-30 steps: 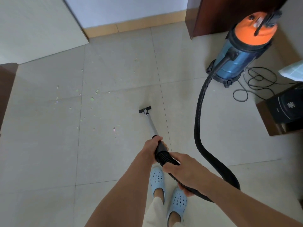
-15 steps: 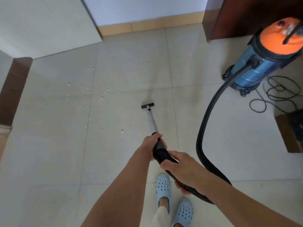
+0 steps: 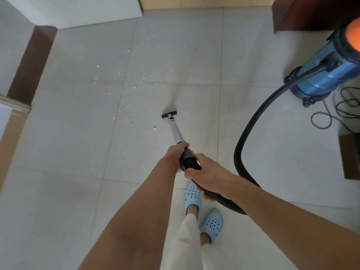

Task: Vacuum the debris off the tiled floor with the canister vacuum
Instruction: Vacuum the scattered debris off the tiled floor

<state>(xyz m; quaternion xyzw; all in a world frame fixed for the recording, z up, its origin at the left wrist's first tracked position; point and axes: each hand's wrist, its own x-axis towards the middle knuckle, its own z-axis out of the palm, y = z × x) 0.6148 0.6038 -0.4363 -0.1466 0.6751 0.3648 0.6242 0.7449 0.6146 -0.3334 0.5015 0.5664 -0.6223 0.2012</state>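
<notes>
The debris (image 3: 136, 87) (pale scraps, some green) lies scattered on the tiled floor (image 3: 68, 152) at about ten o'clock from the left hand (image 3: 178, 151), which curls round the top of the silver wand (image 3: 176, 131). The nozzle (image 3: 169, 115) rests on the tile at twelve o'clock. The right hand (image 3: 206, 175) grips the black hose (image 3: 251, 121), which loops to the blue canister vacuum (image 3: 327, 75) at two o'clock, beside a coiled cord (image 3: 331, 112).

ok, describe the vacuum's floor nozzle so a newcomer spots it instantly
Start at the blue canister vacuum on the right and follow its black ribbed hose down to the two hands, then up the silver wand. At the wand's far tip sits the floor nozzle: a short black crossbar, the only dark thing beside the pale debris.
</notes>
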